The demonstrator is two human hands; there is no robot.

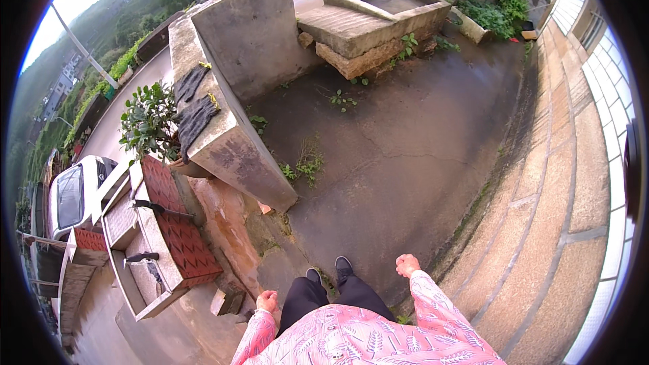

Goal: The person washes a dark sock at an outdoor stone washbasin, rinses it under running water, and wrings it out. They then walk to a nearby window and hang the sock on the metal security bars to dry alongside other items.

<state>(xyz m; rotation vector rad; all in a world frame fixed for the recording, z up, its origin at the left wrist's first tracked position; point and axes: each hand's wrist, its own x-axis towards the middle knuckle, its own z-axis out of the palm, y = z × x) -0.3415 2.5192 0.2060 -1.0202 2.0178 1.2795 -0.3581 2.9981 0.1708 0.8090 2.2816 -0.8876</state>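
Note:
My left hand hangs beside my left hip in the pink sleeve, fingers curled; whether it holds anything is hidden. My right hand is held out at my right side, also curled, its inside unseen. Neither visibly touches an object. Left of me, two hammer-like tools rest on a low concrete and red-tile structure. Farther forward, two dark gloves or cloths lie on a concrete wall top. My dark shoes stand on damp concrete paving.
A concrete trough is ahead, with weeds near its base. A potted shrub stands at the left wall. A white vehicle is beyond, on the left. A stone ledge with white tiling above runs along my right.

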